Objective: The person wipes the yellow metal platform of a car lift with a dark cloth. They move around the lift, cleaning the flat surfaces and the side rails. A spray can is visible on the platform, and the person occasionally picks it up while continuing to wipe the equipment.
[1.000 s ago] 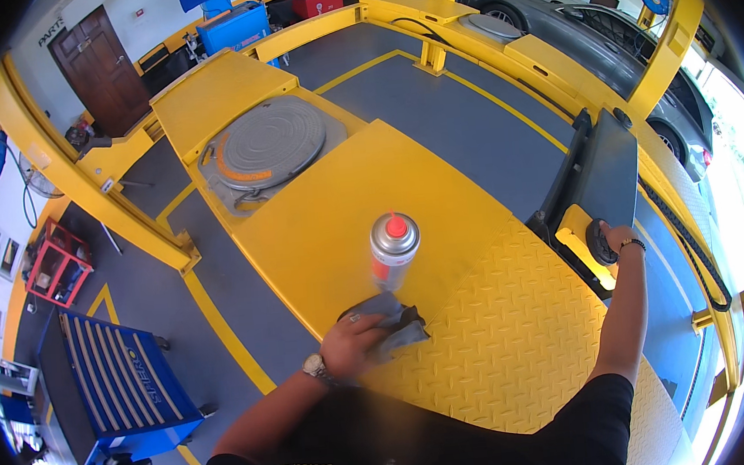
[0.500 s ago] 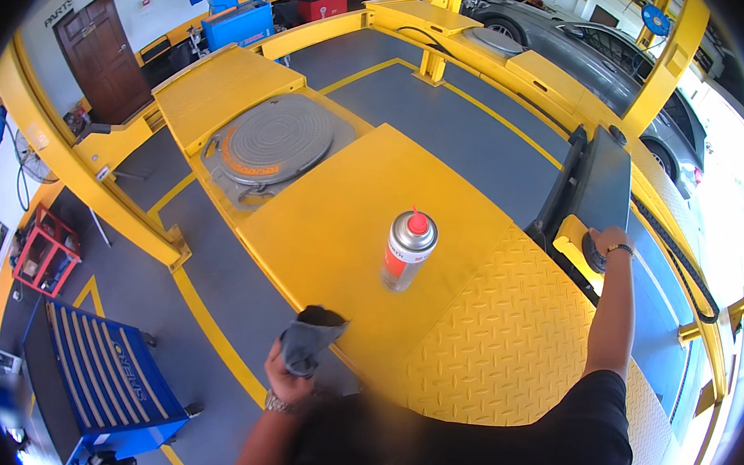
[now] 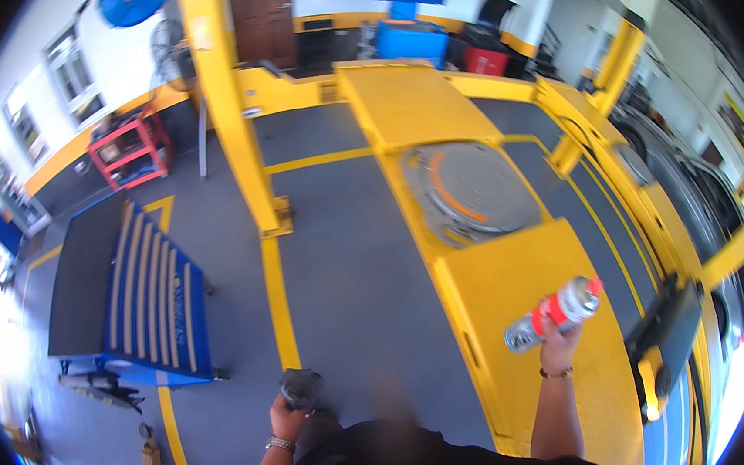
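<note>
My right hand is closed round a silver and red spray can with a red top. It holds the can tilted, nearly lying, above the yellow lift runway, with the red top pointing right. Lower down, on the left, my left hand grips a dark grey, crumpled, cloth-like bundle over the floor. The fingers partly hide this bundle, and its exact kind is hard to make out.
A blue tool cabinet on wheels stands to the left. Behind it is a red trolley. A yellow post rises near the runway. A round grey turntable plate lies in the runway; a dark, yellow-handled unit sits at the right.
My right hand has left the yellow-handled unit and picked the spray can up off the runway. The view has swung left. My left hand still grips the grey bundle.
</note>
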Available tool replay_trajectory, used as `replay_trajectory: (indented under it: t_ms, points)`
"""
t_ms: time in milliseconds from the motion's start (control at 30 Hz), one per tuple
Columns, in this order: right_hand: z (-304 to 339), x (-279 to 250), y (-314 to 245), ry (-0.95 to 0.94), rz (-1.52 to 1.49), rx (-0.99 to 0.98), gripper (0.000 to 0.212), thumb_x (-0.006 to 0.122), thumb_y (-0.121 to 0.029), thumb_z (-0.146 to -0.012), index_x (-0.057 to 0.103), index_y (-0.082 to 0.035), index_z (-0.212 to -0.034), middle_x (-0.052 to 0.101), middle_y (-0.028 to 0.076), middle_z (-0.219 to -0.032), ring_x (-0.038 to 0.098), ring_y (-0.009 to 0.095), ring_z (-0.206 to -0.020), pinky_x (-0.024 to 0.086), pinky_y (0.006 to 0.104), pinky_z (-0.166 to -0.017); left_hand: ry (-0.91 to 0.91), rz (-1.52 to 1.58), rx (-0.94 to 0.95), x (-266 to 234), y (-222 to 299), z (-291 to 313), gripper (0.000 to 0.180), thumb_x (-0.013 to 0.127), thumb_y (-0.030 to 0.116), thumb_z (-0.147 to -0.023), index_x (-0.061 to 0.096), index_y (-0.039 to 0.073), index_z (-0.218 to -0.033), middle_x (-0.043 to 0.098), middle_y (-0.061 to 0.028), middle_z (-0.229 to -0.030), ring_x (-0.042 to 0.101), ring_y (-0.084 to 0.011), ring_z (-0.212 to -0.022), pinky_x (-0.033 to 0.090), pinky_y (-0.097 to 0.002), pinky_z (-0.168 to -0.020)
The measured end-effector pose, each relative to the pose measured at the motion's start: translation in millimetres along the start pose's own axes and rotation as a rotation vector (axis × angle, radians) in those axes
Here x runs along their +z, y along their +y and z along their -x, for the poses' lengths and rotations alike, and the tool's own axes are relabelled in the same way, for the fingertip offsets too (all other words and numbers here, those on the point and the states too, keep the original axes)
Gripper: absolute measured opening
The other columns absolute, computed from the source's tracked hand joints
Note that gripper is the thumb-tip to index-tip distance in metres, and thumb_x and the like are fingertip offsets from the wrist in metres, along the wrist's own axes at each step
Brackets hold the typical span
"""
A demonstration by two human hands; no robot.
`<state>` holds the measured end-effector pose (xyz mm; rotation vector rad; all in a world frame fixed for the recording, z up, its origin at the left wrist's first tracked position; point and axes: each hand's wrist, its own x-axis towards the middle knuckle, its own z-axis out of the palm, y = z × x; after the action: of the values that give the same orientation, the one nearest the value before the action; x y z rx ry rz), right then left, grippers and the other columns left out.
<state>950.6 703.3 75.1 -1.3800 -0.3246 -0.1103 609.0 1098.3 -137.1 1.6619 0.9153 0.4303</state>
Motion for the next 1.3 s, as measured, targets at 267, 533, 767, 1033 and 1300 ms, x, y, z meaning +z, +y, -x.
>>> replay_trajectory:
  t_ms: [267,533,767,1033,1300]
  points:
    - [-15.4,316.4,75.0,-0.349,-0.277,0.285,0.061,0.078,-0.022,-0.085,0.047,-0.001,-0.133,0.066,0.015,-0.109,0.069,0.027,-0.095,0.058,0.0398,-0.085,-0.034,-0.14,-0.219,-122.4,21.3,-98.3,0.023,0.072,0.014,-0.089,0.073,0.001,-0.108,0.076,-0.0062,-0.094,0.07,-0.0137,-0.085,0.057,-0.0326,-0.078]
    - [-4.9,515.4,149.4,-0.979,0.011,0.416,0.076,0.089,-0.032,-0.074,0.052,-0.004,-0.134,0.07,0.008,-0.109,0.069,0.019,-0.099,0.056,0.0353,-0.091,0.125,0.539,-0.379,-192.8,23.0,-213.8,0.035,0.064,0.027,-0.1,0.07,-0.006,-0.11,0.073,-0.0071,-0.099,0.065,-0.0135,-0.088,0.052,-0.0294,-0.082]
    - [-98.9,674.4,233.7,-1.298,0.366,0.032,0.073,0.091,-0.034,-0.071,0.058,-0.006,-0.13,0.071,0.013,-0.119,0.07,0.027,-0.107,0.055,0.0397,-0.095,0.421,0.731,-0.471,-223.5,9.9,-378.1,0.037,0.068,0.024,-0.097,0.067,-0.007,-0.117,0.072,-0.0106,-0.109,0.067,-0.0175,-0.098,0.052,-0.0312,-0.088]
    - [-156.6,955.5,214.8,-1.773,-0.042,-0.166,0.072,0.092,-0.027,-0.071,0.059,-0.005,-0.13,0.07,0.01,-0.118,0.068,0.022,-0.107,0.053,0.0362,-0.097,0.681,1.07,-0.021,-323.1,119.2,-471.1,0.039,0.054,-0.002,-0.097,0.058,-0.001,-0.136,0.065,-0.0135,-0.132,0.064,-0.0265,-0.121,0.052,-0.0424,-0.104]
    - [-106.6,1171.2,187.9,-2.321,-0.292,0.042,0.072,0.092,-0.028,-0.072,0.059,-0.005,-0.131,0.07,0.011,-0.119,0.068,0.025,-0.109,0.054,0.0386,-0.098,1.34,1.099,0.148,-426.8,87.0,-526.4,0.047,0.052,-0.011,-0.088,0.059,0.001,-0.133,0.063,-0.0155,-0.133,0.062,-0.0325,-0.123,0.053,-0.0477,-0.104]
